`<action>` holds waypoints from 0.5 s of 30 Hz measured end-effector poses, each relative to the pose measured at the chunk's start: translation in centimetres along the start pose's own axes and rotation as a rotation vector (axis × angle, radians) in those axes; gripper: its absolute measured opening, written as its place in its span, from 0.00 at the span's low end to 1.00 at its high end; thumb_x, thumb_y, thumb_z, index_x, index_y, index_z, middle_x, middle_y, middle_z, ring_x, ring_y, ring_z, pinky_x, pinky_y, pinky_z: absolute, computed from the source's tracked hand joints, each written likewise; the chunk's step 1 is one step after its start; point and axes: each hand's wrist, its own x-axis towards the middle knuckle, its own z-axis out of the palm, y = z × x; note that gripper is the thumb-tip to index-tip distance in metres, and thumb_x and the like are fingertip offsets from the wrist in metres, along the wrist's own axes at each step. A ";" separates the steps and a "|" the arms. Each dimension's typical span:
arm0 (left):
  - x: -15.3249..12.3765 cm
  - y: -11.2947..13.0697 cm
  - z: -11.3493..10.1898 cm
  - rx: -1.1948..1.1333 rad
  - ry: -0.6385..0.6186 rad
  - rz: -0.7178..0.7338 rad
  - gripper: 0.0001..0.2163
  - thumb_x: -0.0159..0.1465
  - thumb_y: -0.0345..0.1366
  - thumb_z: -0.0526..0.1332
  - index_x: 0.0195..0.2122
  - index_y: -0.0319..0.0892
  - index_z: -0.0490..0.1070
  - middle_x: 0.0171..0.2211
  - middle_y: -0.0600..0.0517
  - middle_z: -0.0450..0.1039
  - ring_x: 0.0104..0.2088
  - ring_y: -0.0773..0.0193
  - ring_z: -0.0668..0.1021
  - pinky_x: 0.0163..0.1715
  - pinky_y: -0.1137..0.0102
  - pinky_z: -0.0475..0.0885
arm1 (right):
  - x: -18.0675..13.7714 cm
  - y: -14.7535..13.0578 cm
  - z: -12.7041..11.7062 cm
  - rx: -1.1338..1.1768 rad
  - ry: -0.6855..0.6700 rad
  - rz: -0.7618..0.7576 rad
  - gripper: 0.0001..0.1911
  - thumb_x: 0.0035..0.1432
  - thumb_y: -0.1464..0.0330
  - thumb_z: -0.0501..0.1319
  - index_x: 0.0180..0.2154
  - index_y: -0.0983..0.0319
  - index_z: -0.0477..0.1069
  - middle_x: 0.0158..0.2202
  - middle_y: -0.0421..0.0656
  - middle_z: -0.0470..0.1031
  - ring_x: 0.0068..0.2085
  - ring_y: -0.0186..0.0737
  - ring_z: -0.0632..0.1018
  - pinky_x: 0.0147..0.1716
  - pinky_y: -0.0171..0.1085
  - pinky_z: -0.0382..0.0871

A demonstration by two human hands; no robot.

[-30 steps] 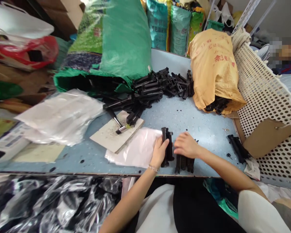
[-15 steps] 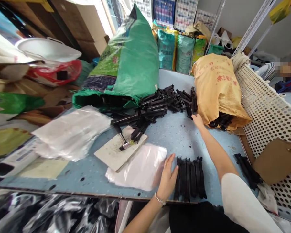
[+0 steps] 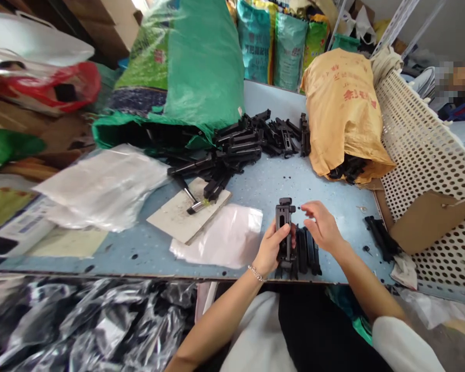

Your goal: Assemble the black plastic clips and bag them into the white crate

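While left hand (image 3: 270,249) clamps 1 black part (image 3: 283,212), long axis near-to-far, right hand (image 3: 322,226), grip apart, hovers just right.

Blue bench (image 3: 325,194): heaped black parts (image 3: 242,140), green sack (image 3: 205,67), yellow sack (image 3: 344,108), plastic sheets (image 3: 228,237), board (image 3: 170,222).

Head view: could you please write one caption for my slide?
Left hand holding a black part by a row of similar parts, right hand close beside it.

The camera sits up on the head, close above the left hand (image 3: 270,249) and right hand (image 3: 322,227), looking forward and down across the bench (image 3: 325,192) towards sacks (image 3: 289,50).
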 end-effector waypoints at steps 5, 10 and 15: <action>-1.9 -0.1 0.4 0.006 -0.037 -0.158 0.22 0.57 0.51 0.72 0.40 0.41 0.67 0.28 0.55 0.71 0.22 0.71 0.71 0.21 0.75 0.66 | 3.2 1.0 0.9 -0.240 -0.034 -0.384 0.17 0.72 0.52 0.50 0.40 0.54 0.71 0.35 0.45 0.73 0.39 0.47 0.72 0.42 0.49 0.66; -2.0 1.0 0.0 -0.003 0.124 -0.052 0.25 0.56 0.52 0.71 0.46 0.40 0.69 0.28 0.56 0.71 0.23 0.71 0.72 0.23 0.74 0.69 | 1.4 -0.9 2.4 -0.161 0.012 -0.303 0.28 0.73 0.46 0.41 0.39 0.56 0.71 0.36 0.46 0.74 0.40 0.47 0.73 0.44 0.48 0.65; -1.4 2.0 -0.5 0.046 0.146 0.053 0.26 0.60 0.52 0.68 0.52 0.40 0.70 0.29 0.55 0.71 0.26 0.71 0.73 0.28 0.74 0.70 | -3.3 -3.3 5.0 -0.214 -0.090 -0.435 0.23 0.72 0.49 0.49 0.35 0.56 0.72 0.35 0.45 0.75 0.39 0.46 0.73 0.44 0.47 0.62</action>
